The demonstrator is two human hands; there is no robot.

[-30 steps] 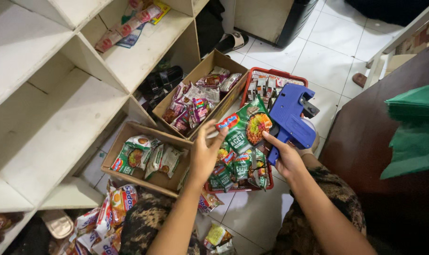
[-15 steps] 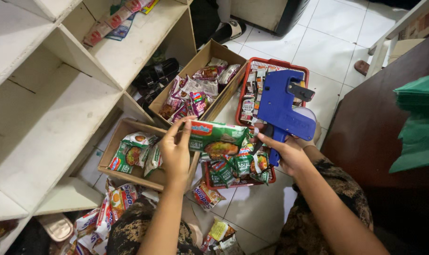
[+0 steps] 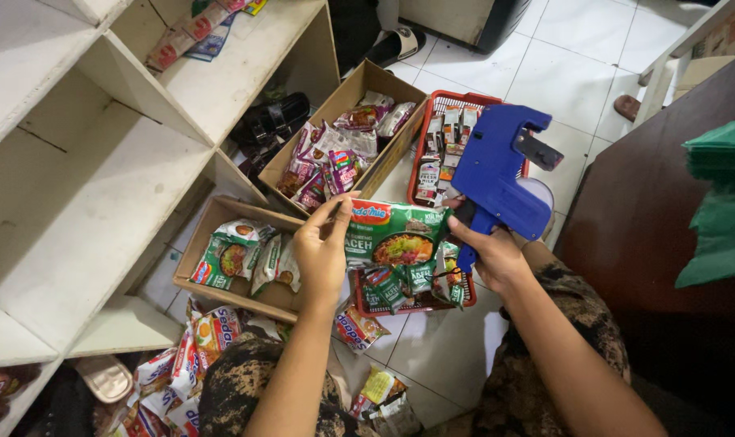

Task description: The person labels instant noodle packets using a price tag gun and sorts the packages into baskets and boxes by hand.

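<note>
Meanwhile, a noodle packet meets the price gun

Left hand point(image 3: 323, 255) pinches a green noodle packet point(image 3: 393, 235) by its nine-o'clock edge, above the red basket point(image 3: 432, 109). Right hand point(image 3: 493, 255), at the packet's three o'clock, wraps shut around the blue price gun point(image 3: 497, 174). Cardboard boxes point(image 3: 222, 212) of packets sit at nine and twelve o'clock.

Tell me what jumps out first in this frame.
The bright blue price-label gun in the right hand, raised mid-frame over a red basket of packets. Beside it the left hand holds up a green noodle packet. Two open cardboard boxes of snack packets sit on the floor by white shelves at left.
</note>
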